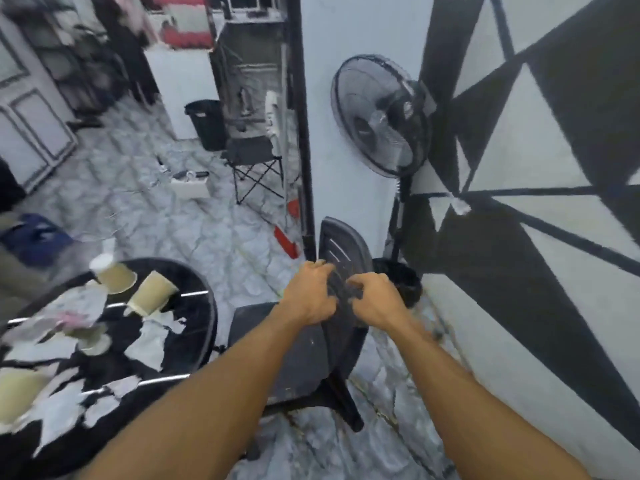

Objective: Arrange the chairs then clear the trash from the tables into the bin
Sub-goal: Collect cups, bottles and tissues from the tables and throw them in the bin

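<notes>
Head view, blurred by motion: both arms reach forward to a dark plastic chair [341, 244] in the near middle, which stands on the marbled floor with its back against a white wall edge; the left hand [310, 296] curls its fingers over the left side of the backrest and grips it; the right hand [375, 299] grips the backrest's right side, fingers bent round it; the seat lies below the wrists, facing left toward the table [204, 317].

That round black table sits near left, just beside the chair; on it lie two tipped paper cups [116, 275], another cup at the near left edge, and torn white paper [149, 344] scattered across the top.

A black bin [401, 278] stands just right of the chair, at the foot of a standing fan [377, 116] by the black-and-white painted wall; a second bin, the far bin [204, 123], stands far left of centre beside a white cabinet, with a folding chair [254, 164] near it.
</notes>
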Available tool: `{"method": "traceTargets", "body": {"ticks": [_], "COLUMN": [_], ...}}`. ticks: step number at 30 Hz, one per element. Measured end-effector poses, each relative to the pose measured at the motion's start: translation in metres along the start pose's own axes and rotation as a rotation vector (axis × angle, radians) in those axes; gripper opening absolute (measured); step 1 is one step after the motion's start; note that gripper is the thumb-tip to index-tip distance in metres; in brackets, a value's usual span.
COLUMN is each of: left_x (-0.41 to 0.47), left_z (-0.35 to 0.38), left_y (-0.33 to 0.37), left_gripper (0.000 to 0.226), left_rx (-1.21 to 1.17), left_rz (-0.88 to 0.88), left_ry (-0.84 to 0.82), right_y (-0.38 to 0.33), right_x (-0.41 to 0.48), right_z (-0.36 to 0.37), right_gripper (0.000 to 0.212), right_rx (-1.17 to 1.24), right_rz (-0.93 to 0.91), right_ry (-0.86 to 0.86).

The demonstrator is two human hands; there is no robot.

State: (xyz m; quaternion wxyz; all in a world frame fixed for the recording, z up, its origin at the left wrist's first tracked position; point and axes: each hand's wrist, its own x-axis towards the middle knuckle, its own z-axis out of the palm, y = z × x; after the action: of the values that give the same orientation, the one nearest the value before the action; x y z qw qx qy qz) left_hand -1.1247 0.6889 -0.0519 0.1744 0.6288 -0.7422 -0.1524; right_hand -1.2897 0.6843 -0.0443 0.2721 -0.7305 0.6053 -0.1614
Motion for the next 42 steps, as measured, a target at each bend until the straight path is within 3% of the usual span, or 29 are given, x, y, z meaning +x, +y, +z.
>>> {"method": "traceTargets", "body": {"ticks": [5, 9, 12, 22, 28, 31, 35, 38, 42], "left_x": [-0.063, -0.118, -0.153, -0.186, -0.198, -0.214, -0.236, -0.243, -0.249], "left_z": [-0.063, -0.098, -0.109, -0.125, -0.122, -0.119, -0.103, -0.088, -0.085], "left_y": [-0.112, -0.181, -0.225, -0.339, -0.414, -0.45, -0.491, -0.508, -0.512], "left_gripper": [0.059, 0.045, 0.052, 0.036, 0.037, 0.053, 0.081, 0.082, 0.069], "left_rx": [-0.033, -0.028, -0.071, -0.097, -0.057, -0.005, 0.042, 0.151, 0.234], "left_rz": [-0.285, -0.49, -0.644, -1.068, -1.296, -1.39, -1.546, -1.527, -1.511], "left_ry": [0.117, 0.231, 0.301, 0.546, 0.475, 0.432, 0.235, 0.16, 0.197], "right_y": [-0.112, -0.191, -0.239, -0.317, -0.345, -0.351, -0.344, -0.337, -0.345], "right_x": [0.041, 0.059, 0.063, 0.146, 0.208, 0.238, 0.261, 0.267, 0.266], "right_z": [0.086, 0.153, 0.194, 0.307, 0.365, 0.389, 0.416, 0.428, 0.425], "right_gripper": [0.047, 0.046, 0.041, 0.047, 0.054, 0.061, 0.059, 0.054, 0.054], "right_rx": [-0.046, -0.072, -0.076, -0.192, -0.419, -0.605, -0.847, -0.89, -0.84], "right_rz": [-0.252, -0.418, -0.51, -0.679, -0.855, -1.002, -1.079, -1.085, -1.048], "right_ry": [-0.183, -0.308, -0.405, -0.642, -0.712, -0.678, -0.649, -0.641, -0.653]}}
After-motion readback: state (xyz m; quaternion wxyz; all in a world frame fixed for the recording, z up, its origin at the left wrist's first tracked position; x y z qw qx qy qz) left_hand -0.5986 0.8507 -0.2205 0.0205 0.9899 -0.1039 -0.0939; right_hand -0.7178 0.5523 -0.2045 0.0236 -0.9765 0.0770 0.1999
